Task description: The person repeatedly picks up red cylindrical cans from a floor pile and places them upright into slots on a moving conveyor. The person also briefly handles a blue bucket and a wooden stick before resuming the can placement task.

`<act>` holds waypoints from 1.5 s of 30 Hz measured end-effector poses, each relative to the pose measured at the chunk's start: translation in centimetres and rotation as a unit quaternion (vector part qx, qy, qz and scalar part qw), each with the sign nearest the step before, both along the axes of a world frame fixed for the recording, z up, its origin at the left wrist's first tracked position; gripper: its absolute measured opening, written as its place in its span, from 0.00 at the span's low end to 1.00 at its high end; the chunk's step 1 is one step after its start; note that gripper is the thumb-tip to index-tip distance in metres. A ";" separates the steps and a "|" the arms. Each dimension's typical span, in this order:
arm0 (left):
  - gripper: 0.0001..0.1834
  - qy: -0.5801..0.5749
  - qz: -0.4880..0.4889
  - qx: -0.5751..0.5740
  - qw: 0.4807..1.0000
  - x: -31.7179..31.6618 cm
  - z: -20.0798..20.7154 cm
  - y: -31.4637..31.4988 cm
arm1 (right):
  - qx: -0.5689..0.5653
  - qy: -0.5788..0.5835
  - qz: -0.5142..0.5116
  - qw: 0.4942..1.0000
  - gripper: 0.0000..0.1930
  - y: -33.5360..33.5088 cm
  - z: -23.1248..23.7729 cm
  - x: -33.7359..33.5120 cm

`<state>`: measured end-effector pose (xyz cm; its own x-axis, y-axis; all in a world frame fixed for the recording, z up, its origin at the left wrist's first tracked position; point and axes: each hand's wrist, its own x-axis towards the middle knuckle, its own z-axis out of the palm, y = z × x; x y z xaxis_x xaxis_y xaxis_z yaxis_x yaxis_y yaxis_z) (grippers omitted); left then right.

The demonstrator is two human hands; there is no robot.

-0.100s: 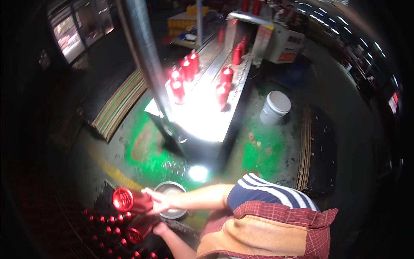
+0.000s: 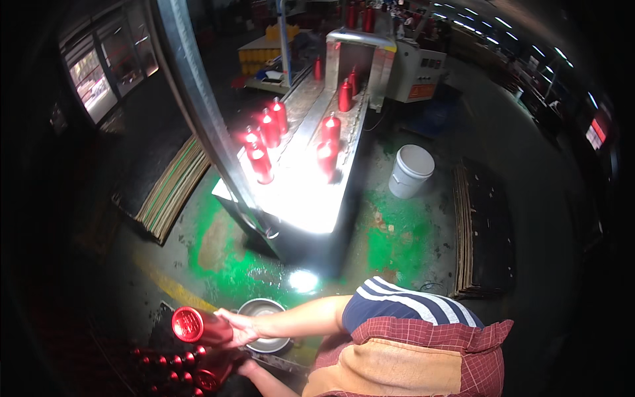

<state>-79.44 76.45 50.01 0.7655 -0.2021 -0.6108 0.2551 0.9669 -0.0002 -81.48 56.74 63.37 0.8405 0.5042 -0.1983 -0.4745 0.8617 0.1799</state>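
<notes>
My right hand (image 2: 237, 329) comes in from the striped sleeve with its fingers wrapped round a shiny red metal bottle (image 2: 210, 328). The bottle lies on its side in the grip, its round embossed base turned to the left. Just below, my left hand (image 2: 247, 366) is closed on a second red bottle (image 2: 215, 372), dimmer and partly in shadow. That bottle's base also faces left and down. Beneath both bottles, several small red shiny tops (image 2: 175, 360) stand in rows in the dark.
A brightly lit conveyor (image 2: 301, 205) carries several red bottles (image 2: 259, 163). A metal post (image 2: 198, 92) rises at its left. Behind my right hand sits a round metal basin (image 2: 272, 345). A white bucket (image 2: 411, 172) and stacked sheets (image 2: 486, 228) stand right; another stack (image 2: 165, 198) lies left.
The whole view has shifted, so the conveyor and post appear farther left and lower. Both hands keep hold of their bottles, nearly in the same place.
</notes>
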 end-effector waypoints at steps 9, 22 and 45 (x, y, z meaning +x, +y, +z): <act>0.22 -0.087 -0.049 0.018 0.995 1.3 1.9 -0.5 | -0.082 -0.059 -0.099 0.990 0.33 -3.0 2.1 -3.4; 0.25 -0.194 -0.184 0.055 0.962 -6.7 6.2 -2.6 | -0.298 0.119 -0.309 0.895 0.31 -16.9 2.9 -24.1; 0.28 -0.493 -0.291 0.366 0.734 -9.0 33.9 -58.3 | -0.161 0.216 -0.596 0.757 0.23 -54.0 -3.4 -56.3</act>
